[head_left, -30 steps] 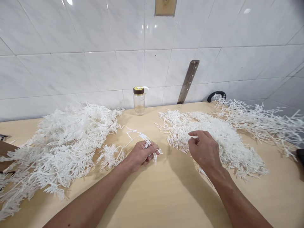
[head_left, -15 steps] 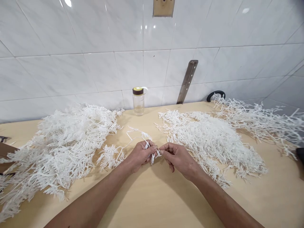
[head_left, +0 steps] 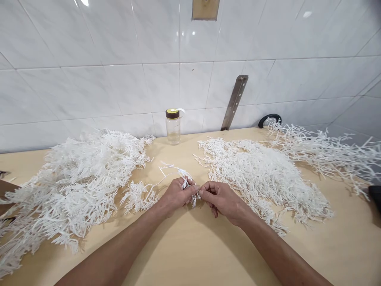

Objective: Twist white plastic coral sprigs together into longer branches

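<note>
Between my hands is a white plastic branch with fine, twig-like tips. My left hand is closed on it, thumb and forefinger pinching the stem. Thin white stems stick out beyond those fingers toward the wall. My right hand pinches a small tip of the same branch, its fingertips almost meeting the left thumb. The exact spot where the fingers join the branch is partly hidden. A small tuft of white sprigs lies just left of my left hand.
A large heap of white sprigs covers the left of the table. Another pile lies right, with barer white branches behind it. A clear bottle, a metal bar and a black curved handle stand by the wall.
Both hands stay in nearly the same place. The fingers have come slightly closer together over the branch, and its hanging tips have shifted a little.
</note>
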Motion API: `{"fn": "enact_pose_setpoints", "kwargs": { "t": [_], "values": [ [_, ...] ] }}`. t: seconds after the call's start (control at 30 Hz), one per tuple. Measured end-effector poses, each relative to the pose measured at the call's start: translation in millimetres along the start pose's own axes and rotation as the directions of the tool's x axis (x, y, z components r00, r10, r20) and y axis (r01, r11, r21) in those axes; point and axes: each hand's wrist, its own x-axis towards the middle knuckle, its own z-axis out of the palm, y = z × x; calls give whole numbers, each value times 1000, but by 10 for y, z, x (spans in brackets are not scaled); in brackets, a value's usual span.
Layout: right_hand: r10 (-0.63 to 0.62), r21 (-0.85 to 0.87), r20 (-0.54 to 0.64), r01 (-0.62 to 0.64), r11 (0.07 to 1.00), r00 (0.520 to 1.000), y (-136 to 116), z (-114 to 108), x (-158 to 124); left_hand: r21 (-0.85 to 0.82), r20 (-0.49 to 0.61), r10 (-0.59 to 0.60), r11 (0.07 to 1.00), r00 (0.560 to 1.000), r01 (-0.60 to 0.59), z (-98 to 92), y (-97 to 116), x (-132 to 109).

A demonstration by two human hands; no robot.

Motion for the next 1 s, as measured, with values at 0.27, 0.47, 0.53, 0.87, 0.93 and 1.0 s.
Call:
{"fn": "enact_pose_setpoints", "kwargs": {
  "t": [0.27,0.47,0.53,0.87,0.93,1.0],
  "values": [
    [-60,-161,28,64,985,998,-9,-29,-46,-46,9,-26,999,1000,26,13,67,-21],
    [-157,-298,-78,127,946,985,-9,43,-51,-47,-29,-6,999,1000,4,37,16,-10],
    [-177,-312,-112,134,940,978,6,66,-46,-57,-37,-19,998,999,17,37,28,-17],
    [-132,-199,-160,99,975,978,3,100,-9,-153,-115,-52,988,992,34,74,48,-23],
    [-115,-200,-162,82,976,980,18,97,5,-116,-144,-42,993,989,25,81,37,-25],
    [-108,-191,-136,81,978,985,26,88,12,-78,-152,-27,997,988,15,77,37,-28]
  ]
}}
